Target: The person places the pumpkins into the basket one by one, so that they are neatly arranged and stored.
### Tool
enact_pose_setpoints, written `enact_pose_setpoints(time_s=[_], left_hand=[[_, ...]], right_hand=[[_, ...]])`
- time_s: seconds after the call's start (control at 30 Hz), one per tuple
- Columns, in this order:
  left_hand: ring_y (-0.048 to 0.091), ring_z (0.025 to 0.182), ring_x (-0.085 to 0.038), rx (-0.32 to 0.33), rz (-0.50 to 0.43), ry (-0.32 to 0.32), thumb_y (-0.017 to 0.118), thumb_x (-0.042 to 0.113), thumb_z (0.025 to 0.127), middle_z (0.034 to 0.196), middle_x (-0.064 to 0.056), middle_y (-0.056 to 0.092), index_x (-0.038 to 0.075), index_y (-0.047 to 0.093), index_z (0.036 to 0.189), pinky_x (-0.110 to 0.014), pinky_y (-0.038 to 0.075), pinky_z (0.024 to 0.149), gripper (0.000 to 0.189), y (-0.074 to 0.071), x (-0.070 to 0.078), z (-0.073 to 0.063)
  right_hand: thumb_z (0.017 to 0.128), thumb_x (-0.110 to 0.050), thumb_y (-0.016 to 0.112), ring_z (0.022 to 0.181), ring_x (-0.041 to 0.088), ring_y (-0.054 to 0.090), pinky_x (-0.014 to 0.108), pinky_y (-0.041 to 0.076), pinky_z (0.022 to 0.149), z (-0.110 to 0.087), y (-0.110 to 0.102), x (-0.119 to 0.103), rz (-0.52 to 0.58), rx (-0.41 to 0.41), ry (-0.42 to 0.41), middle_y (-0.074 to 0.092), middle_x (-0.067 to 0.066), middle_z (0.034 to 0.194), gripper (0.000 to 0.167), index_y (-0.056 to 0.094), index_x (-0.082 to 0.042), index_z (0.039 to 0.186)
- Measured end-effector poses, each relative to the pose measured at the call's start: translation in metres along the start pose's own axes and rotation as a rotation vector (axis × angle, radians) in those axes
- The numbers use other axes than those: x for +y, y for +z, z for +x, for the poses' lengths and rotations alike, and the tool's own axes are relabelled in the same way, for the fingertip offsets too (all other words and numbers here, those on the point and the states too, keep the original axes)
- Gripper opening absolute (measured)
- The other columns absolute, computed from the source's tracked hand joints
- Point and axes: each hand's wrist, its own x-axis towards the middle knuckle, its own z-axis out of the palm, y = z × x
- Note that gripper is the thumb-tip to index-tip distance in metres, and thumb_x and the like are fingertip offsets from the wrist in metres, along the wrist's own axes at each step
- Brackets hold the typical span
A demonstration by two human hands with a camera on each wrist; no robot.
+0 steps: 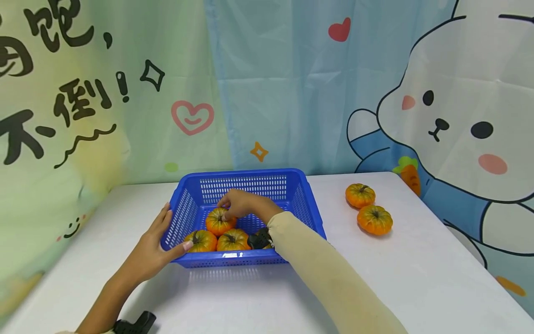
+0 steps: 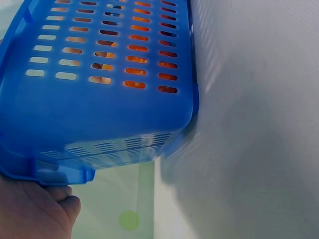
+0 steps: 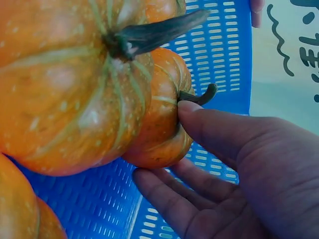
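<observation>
A blue plastic basket with slotted walls stands on a white table. My left hand holds its left rim, thumb over the front corner; in the left wrist view the fingers show under the rim. Inside the basket, my right hand grips a small orange pumpkin near the left side. The right wrist view shows the thumb on this pumpkin beside its dark stem, the other fingers beneath. Closer to the front wall lie more pumpkins, one partly hidden by the right wrist.
To the right of the basket, two more pumpkins sit close together on the table. A printed curtain with a cartoon bear hangs behind the table. A black wrist device hangs over the basket's front part.
</observation>
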Motion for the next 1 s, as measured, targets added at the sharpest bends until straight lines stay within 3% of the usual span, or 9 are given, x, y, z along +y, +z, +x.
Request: enact_pose_setpoints(time_s=[0.23,0.4,0.63,0.73,0.87,1.0], left_hand=[[0.016,0.142,-0.048,0.001,0.009,-0.010,0.065,0.049,0.086,0.162,-0.015,0.005,-0.006,0.018,0.151,-0.068,0.026,0.102,0.097,0.0014,-0.0013,0.0003],[0.016,0.141,-0.048,0.002,0.011,-0.008,0.065,0.049,0.086,0.162,-0.016,0.006,-0.006,0.018,0.151,-0.069,0.026,0.102,0.097,0.0013,-0.0019,0.0001],[0.016,0.142,-0.048,-0.002,0.016,-0.015,0.065,0.049,0.086,0.162,-0.015,0.005,-0.005,0.018,0.152,-0.068,0.026,0.102,0.097,0.0013,-0.0021,-0.0005],[0.017,0.141,-0.048,-0.001,0.015,-0.013,0.065,0.049,0.086,0.162,-0.015,0.005,-0.005,0.018,0.152,-0.068,0.026,0.102,0.098,0.0005,-0.0015,-0.0001],[0.017,0.141,-0.048,0.000,0.010,-0.012,0.066,0.050,0.086,0.162,-0.015,0.005,-0.005,0.017,0.152,-0.068,0.027,0.101,0.098,0.0000,-0.0011,0.0007],[0.017,0.141,-0.048,-0.002,0.008,-0.014,0.065,0.049,0.086,0.162,-0.015,0.005,-0.005,0.017,0.152,-0.068,0.027,0.101,0.098,0.0007,-0.0015,0.0008]], right_hand=[[0.088,-0.011,0.073,0.087,0.022,0.067,0.032,0.057,0.075,-0.0008,0.0025,0.0013,0.158,0.061,0.106,0.060,0.015,0.127,0.041,0.063,-0.001,0.127],[0.089,-0.007,0.071,0.082,0.027,0.069,0.034,0.058,0.070,-0.0029,0.0033,0.0004,0.264,0.076,0.153,0.059,0.018,0.126,0.038,0.063,0.002,0.124],[0.092,-0.004,0.065,0.074,0.018,0.063,0.033,0.057,0.075,-0.0008,0.0047,0.0030,0.272,-0.006,0.072,0.056,0.018,0.134,0.043,0.058,-0.003,0.134],[0.092,-0.001,0.062,0.079,0.015,0.060,0.032,0.056,0.078,-0.0001,0.0050,0.0034,0.277,-0.048,0.016,0.052,0.018,0.139,0.048,0.052,-0.002,0.139],[0.093,0.000,0.060,0.104,0.019,0.063,0.031,0.055,0.084,-0.0008,0.0045,0.0034,0.296,-0.083,-0.019,0.046,0.016,0.145,0.051,0.047,0.000,0.142],[0.097,-0.004,0.057,0.125,0.025,0.053,0.031,0.047,0.097,-0.0012,0.0038,0.0036,0.170,-0.116,-0.066,0.046,0.013,0.146,0.049,0.044,-0.001,0.144]])
